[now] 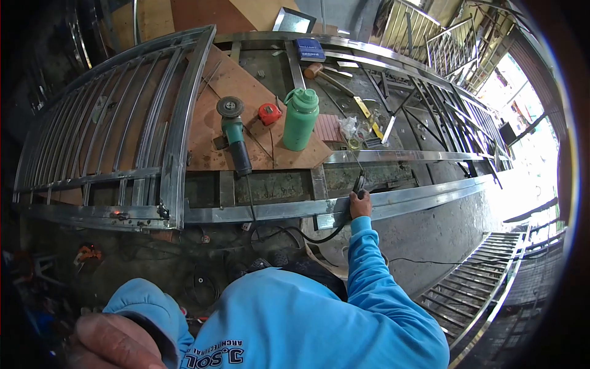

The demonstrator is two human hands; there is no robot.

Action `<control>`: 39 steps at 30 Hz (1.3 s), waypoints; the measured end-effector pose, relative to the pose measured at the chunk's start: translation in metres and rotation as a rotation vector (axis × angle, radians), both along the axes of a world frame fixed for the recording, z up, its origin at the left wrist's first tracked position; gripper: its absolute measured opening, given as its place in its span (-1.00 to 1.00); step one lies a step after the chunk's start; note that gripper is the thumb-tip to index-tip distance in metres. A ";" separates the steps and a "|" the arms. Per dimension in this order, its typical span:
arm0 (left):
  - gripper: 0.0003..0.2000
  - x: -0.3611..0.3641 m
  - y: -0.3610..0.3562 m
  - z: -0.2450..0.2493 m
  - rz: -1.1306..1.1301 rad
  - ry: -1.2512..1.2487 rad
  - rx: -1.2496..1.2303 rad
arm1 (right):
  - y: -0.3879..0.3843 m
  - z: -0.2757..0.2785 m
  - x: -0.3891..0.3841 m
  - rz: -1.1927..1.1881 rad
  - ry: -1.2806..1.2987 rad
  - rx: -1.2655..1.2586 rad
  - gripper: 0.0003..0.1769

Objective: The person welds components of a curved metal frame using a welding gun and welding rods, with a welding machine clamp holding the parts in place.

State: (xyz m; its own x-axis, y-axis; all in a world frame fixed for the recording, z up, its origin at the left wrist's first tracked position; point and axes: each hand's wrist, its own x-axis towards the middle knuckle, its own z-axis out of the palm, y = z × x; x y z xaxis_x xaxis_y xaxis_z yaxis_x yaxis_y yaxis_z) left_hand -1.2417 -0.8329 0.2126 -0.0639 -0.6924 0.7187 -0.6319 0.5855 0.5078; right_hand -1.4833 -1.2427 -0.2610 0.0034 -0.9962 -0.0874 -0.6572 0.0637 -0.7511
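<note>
My right hand [360, 206] is closed around a black welding electrode holder [359, 183] at the near rail of a metal frame [405, 198]. A thin rod rises from the holder, and a black cable [313, 238] trails from it to the left. My left hand [117, 344] is raised very close to the camera at the lower left. Its fingers run out of view, so I cannot see what they do. Beyond the right hand, a green water bottle [301, 123] stands on a brown board [203, 141].
An angle grinder [233, 135] and a red tape measure [269, 114] lie on the board. A barred metal gate panel [175, 141] rests at left. Farther back are a mallet [314, 70] and a blue box [310, 50]. Another barred panel [473, 283] lies at lower right.
</note>
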 end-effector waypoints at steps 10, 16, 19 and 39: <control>-0.77 0.019 0.014 -0.105 0.407 -0.033 0.055 | -0.080 -0.152 -0.094 0.381 0.808 -0.671 -0.51; -0.64 0.017 0.012 -0.276 0.494 0.522 0.646 | 0.082 0.099 0.013 0.081 -0.997 0.246 -0.50; -0.50 0.011 0.000 -0.340 0.431 0.364 0.696 | 0.137 0.191 0.078 0.258 -0.991 0.139 -0.52; -0.53 0.066 0.099 -0.437 1.168 0.454 0.849 | 0.111 0.526 0.181 1.072 -1.253 -0.870 -0.26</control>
